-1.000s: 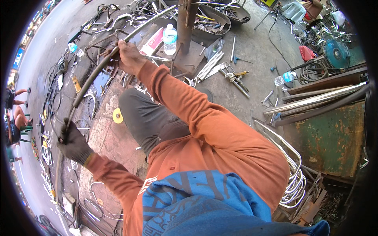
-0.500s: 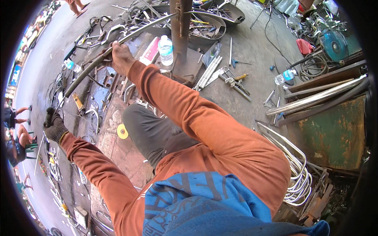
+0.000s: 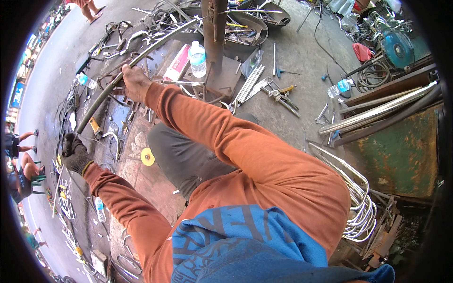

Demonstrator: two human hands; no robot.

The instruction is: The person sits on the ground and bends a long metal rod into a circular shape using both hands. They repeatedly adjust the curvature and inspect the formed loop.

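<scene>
A long dark tube [image 3: 101, 96] slants from beside the rusty upright post [image 3: 213, 40] down to the left. My bare right hand [image 3: 137, 83] is closed around its middle. My gloved left hand [image 3: 75, 153] is closed just below the tube's lower end, on a thin pale rod [image 3: 57, 191] whose tail sticks out below the glove. Whether the rod runs inside the tube is hidden by the glove. Under my arms, a yellow disc [image 3: 147, 156] lies beside my bent knee. A yellow-bodied tool [image 3: 96, 127] rests near the tube.
Water bottles stand or lie by the post [image 3: 197, 59] and at right [image 3: 340, 88]. Metal pans [image 3: 245, 33] hold scrap. Clamps [image 3: 281, 96], bent pale tubing [image 3: 351, 198], a fan [image 3: 396, 47] and a rusty green panel [image 3: 391, 155] are around me. People are at far left.
My left hand has moved up and right, closer to the tube's lower end. My right hand and the tube have shifted down and left.
</scene>
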